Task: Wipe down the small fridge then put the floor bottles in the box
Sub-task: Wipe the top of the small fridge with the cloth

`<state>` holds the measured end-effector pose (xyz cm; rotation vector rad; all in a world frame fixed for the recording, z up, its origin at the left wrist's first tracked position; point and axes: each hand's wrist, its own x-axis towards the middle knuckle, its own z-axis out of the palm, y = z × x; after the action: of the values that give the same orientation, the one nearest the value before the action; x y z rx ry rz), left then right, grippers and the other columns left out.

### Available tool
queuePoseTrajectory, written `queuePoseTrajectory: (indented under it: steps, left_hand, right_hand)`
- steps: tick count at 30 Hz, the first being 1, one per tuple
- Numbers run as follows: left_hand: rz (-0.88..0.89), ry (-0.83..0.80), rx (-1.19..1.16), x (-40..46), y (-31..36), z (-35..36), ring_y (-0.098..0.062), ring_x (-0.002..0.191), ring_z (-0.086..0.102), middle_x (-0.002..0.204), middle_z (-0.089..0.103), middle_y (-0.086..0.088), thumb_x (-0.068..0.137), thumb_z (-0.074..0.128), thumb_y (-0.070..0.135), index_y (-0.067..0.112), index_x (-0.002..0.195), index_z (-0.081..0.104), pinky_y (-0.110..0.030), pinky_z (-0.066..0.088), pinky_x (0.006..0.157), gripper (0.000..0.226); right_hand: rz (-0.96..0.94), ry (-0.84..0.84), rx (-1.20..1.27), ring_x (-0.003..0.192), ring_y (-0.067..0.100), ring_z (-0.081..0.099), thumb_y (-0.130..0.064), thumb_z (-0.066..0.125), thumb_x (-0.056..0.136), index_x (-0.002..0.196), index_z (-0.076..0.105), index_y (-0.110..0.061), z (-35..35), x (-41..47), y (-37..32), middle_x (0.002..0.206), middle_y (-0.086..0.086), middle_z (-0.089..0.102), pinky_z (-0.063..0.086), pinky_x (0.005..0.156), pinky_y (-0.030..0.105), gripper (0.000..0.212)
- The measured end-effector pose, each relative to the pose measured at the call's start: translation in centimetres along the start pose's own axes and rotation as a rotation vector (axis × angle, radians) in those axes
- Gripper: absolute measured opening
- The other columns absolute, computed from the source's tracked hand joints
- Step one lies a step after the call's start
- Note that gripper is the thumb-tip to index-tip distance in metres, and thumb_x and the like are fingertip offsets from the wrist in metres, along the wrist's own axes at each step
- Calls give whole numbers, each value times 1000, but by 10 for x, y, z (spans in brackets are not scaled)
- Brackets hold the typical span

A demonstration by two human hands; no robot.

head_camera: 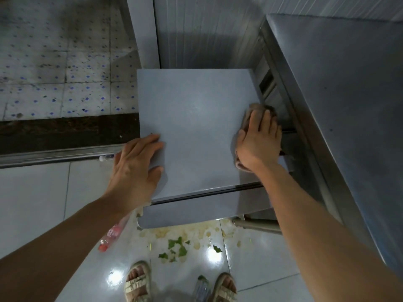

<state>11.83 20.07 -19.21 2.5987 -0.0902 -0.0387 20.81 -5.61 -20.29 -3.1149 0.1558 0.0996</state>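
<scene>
A steel table runs along the right, and the small grey fridge stands just beside it on the tiled floor. The left hand rests flat on the fridge top at its near left edge, its grip released with fingers straight. The right hand presses a brownish cloth onto the top's right edge, fingers spread over it. One bottle with a red cap lies on the floor under the left forearm, left of the fridge front. A clear bottle lies between the sandalled feet. Green leaf scraps are scattered before the fridge.
</scene>
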Motion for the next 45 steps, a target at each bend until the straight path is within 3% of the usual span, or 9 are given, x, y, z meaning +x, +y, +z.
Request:
queuePoseTrajectory:
  steps: [5,10,16,20,24,28,33,39,45]
  left_hand:
    - [20,-2,-53,0,-3,-2,-29,131,35,142,44,-6,80,66,7,8,130,53,-44,31,110,52]
    - [-28,-6,-120,-10,-9,-9,-23,134,33,145,40,-1,76,66,3,13,134,46,-41,30,111,63]
    - [-161,46,-164,-17,-32,-18,-18,132,33,144,40,3,80,65,8,20,138,38,-18,21,98,65]
    - [-180,31,-197,-20,-40,-24,-17,133,32,143,40,2,82,62,7,19,140,36,-20,22,99,65]
    - [-176,7,-240,-25,-49,-34,-17,135,29,143,39,0,83,60,3,17,140,34,-23,24,102,65]
    - [-158,-16,-223,-28,-62,-46,-17,135,27,144,37,1,83,59,5,19,140,32,-26,23,105,65]
    - [-147,-22,-209,-30,-72,-54,-17,133,27,143,37,2,84,59,8,23,140,31,-26,24,103,65]
    - [-117,-60,-227,-35,-57,-48,-16,136,24,147,32,3,85,55,7,21,142,28,-23,20,104,65]
    - [-75,-70,-153,-45,-21,-38,-14,137,23,148,29,6,84,54,7,24,143,25,-31,20,110,68]
  right_hand:
    - [-243,25,-3,145,35,10,-38,16,100,152,8,-12,8,-47,-10,158,16,11,15,118,50,59]
    - [-490,0,99,144,29,19,-36,23,98,150,18,-21,12,-97,-19,157,6,18,17,115,46,54]
    - [-294,13,62,147,28,7,-36,26,97,152,15,-24,7,-10,-81,160,3,12,15,117,49,57]
    - [-557,59,94,145,31,17,-36,27,96,149,27,-22,14,-74,-130,155,4,28,23,114,51,55]
    - [-630,29,139,146,26,16,-32,34,95,141,43,-25,22,-134,-140,154,-1,31,20,115,50,47]
    - [-608,10,136,144,29,20,-33,35,90,133,49,-25,12,-89,-163,152,2,33,26,112,50,46]
    - [-523,-27,164,146,27,9,-26,46,90,137,43,-27,4,-13,-199,156,1,20,17,116,46,47]
    - [-584,54,195,144,27,19,-28,41,89,138,46,-23,16,-113,-152,153,2,31,24,114,46,49]
    - [-523,16,125,147,21,8,-38,22,99,149,18,-23,15,-119,-79,158,2,15,13,119,44,52]
